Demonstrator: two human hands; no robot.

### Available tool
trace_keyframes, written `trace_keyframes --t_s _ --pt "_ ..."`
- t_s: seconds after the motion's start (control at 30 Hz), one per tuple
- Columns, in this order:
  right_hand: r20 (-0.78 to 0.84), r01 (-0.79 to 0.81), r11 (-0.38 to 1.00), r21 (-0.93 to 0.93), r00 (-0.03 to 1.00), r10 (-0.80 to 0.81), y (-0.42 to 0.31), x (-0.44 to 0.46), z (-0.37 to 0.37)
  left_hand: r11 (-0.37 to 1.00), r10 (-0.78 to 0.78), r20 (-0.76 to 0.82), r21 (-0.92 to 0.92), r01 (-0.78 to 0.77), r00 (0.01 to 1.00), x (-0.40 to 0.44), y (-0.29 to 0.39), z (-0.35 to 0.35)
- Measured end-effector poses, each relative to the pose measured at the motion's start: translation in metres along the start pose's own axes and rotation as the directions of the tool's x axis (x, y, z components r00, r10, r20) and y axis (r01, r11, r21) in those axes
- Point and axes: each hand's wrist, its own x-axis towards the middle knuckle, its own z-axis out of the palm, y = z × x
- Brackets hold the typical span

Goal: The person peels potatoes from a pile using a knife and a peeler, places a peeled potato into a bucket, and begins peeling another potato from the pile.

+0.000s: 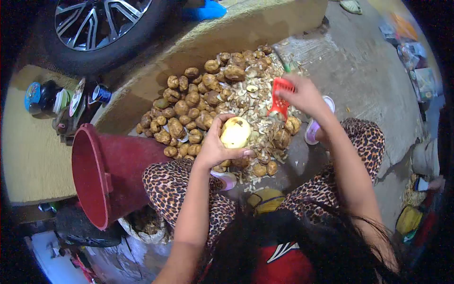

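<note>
- Holding, head view: left hand (213,147) cups a peeled potato (236,134) above the near side of the potato pile (182,113); thumb and fingers curled round it, parted by its width.
- Right hand (305,94) has its fingers closed on a red tool (280,100) over the pile's right side; slight blur, exact finger placement unclear.
- Key relation: peeled potato lies left of the red tool and nearer the body, the two apart. Tool's long axis runs roughly far-to-near along the pile; potato roundish, no clear long axis.
- Pale peelings (255,102) on the pile's right part, showing in the gap between.
- Bounding the pile: red bucket (132,156) left, cannot tell whether upright; low wall (279,31) beyond; patterned trouser legs (168,187) flanking the near side.
</note>
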Motion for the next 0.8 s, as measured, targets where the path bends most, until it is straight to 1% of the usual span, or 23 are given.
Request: trace_keyframes --t_s 0.03,0.1,0.17,0.2,0.3,0.33,0.43,0.63,0.73,0.8 --pt "0.080 0.084 0.994 -0.073 0.994 -0.078 -0.006 -0.005 0.005 0.999 0.001 -0.040 -0.046 -0.003 0.999 0.002 -0.002 -0.002" --pt "0.253 0.261 0.946 -0.193 0.945 -0.209 -0.022 -0.021 0.018 0.999 0.007 -0.102 -0.036 -0.011 0.995 0.003 -0.004 -0.007" --pt "0.488 0.347 0.919 -0.185 0.844 -0.221 -0.038 -0.034 0.025 0.999 0.031 -0.161 -0.031 -0.037 0.986 0.003 -0.006 -0.012" --pt "0.511 0.413 0.900 -0.142 0.809 -0.290 -0.047 -0.040 0.026 1.000 0.004 -0.144 -0.021 -0.007 0.990 0.004 -0.007 -0.016" --pt "0.534 0.518 0.845 -0.131 0.755 -0.380 -0.049 -0.052 0.036 1.000 0.001 -0.112 0.025 0.002 0.994 0.004 -0.011 -0.026" --pt "0.526 0.552 0.824 -0.123 0.741 -0.418 -0.048 -0.052 0.038 0.998 0.037 -0.103 0.062 -0.031 0.994 0.005 -0.016 -0.029" --pt "0.516 0.569 0.812 -0.131 0.738 -0.435 -0.042 -0.054 0.046 0.999 0.002 -0.116 0.038 0.002 0.993 0.000 -0.018 -0.030" --pt "0.516 0.563 0.813 -0.146 0.745 -0.423 -0.039 -0.057 0.053 0.988 0.076 -0.101 0.142 -0.062 0.992 -0.003 -0.020 -0.032" --pt "0.488 0.521 0.828 -0.209 0.789 -0.373 -0.039 -0.057 0.062 0.998 0.018 -0.146 0.059 -0.009 0.989 -0.002 -0.017 -0.028" --pt "0.450 0.519 0.829 -0.208 0.803 -0.390 -0.033 -0.057 0.074 0.978 0.031 -0.189 0.206 0.009 0.981 -0.002 -0.013 -0.027"
